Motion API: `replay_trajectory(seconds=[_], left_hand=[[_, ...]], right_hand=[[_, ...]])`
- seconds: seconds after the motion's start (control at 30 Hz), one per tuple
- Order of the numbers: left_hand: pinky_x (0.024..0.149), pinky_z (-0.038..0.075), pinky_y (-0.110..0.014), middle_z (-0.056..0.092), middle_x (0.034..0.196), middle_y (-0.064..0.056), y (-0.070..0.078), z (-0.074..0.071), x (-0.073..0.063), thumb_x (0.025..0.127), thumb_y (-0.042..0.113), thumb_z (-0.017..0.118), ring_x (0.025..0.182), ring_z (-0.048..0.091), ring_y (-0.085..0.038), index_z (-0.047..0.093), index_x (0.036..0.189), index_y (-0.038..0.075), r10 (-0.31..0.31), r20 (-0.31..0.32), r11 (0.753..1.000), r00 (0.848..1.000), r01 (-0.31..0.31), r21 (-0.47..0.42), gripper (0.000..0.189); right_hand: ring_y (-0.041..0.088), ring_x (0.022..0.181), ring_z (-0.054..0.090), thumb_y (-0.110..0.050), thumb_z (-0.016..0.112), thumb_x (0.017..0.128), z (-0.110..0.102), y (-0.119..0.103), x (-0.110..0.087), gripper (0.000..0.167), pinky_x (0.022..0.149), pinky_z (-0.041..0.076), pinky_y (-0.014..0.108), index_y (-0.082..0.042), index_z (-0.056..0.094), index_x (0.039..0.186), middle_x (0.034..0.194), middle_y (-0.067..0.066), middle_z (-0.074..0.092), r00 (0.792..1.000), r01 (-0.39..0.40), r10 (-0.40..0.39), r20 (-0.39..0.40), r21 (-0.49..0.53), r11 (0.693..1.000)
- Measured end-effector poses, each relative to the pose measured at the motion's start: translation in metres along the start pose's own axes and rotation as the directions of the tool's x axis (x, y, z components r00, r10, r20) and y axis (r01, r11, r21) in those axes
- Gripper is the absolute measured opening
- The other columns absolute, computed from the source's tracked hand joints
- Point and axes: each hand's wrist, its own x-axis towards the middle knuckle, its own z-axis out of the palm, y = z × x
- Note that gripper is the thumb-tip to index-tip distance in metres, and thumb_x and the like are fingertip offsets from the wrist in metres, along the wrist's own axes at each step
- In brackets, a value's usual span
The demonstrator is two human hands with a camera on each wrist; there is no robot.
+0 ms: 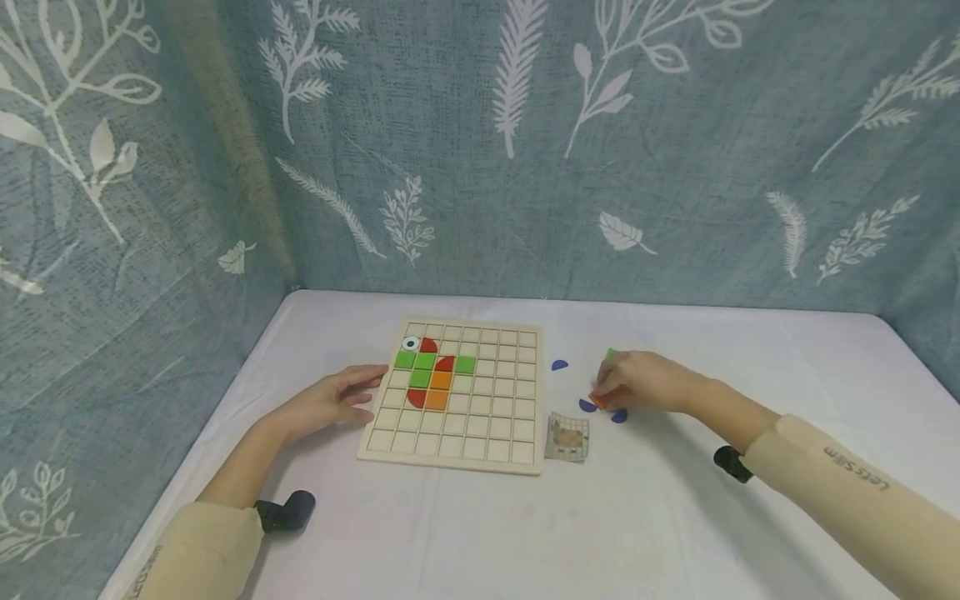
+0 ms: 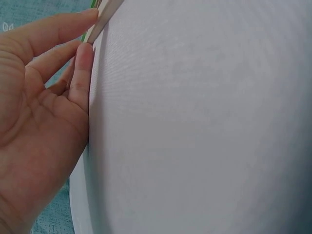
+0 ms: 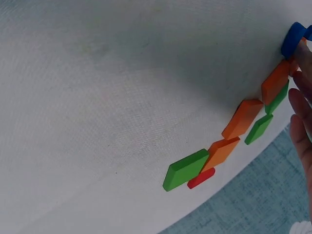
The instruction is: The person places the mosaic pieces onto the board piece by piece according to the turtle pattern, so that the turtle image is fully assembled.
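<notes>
A wooden grid board point(image 1: 480, 433) lies on the table, with green, red and orange pieces and a white eye piece point(image 1: 410, 343) set in its upper left cells. My left hand point(image 1: 322, 404) touches the board's left edge, fingers nearly straight; the left wrist view shows its fingertips against the rim point(image 2: 105, 19). Right of the board, my right hand point(image 1: 648, 379) is over loose pieces, its curled fingertips pinching an orange piece point(image 1: 598, 401). Blue half-round pieces point(image 1: 618, 416) lie beside it. In the right wrist view, the fingers partly hide a blue piece point(image 3: 293, 40).
A small picture card point(image 1: 567, 437) lies by the board's right edge. Loose orange squares point(image 3: 242, 119), green squares point(image 3: 185, 169) and a red piece point(image 3: 201, 178) lie on the white tablecloth. A patterned curtain point(image 1: 465, 167) hangs behind the table.
</notes>
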Motion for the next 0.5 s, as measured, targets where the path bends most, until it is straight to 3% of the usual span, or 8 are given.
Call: replay_trajectory(seconds=[0.27,0.5], left_hand=[[0.105,0.037,-0.038,0.021,0.148,-0.021,0.0013,0.0001,0.0009,0.082,0.005,0.065,0.133,0.029,-0.038,0.029,0.143,0.0,0.01,0.005,1.0,1.0,-0.01,0.003,0.071],[0.105,0.037,-0.036,0.022,0.148,-0.021,0.0011,0.0021,0.0013,0.081,0.004,0.065,0.133,0.029,-0.037,0.03,0.142,0.0,-0.001,-0.011,1.0,1.0,0.001,-0.017,0.071]], right_hand=[[0.014,0.086,0.062,-0.009,0.073,0.077,-0.0008,-0.0005,-0.0017,0.021,0.075,0.055,0.027,-0.009,0.073,0.098,0.092,-0.003,0.069,0.999,-0.046,0.045,0.015,0.022,0.999],[0.011,0.079,0.058,-0.013,0.074,0.076,-0.0026,0.0006,0.0019,0.019,0.069,0.054,0.025,-0.008,0.073,0.094,0.085,-0.003,0.065,0.998,-0.055,0.055,0.026,0.01,0.998]])
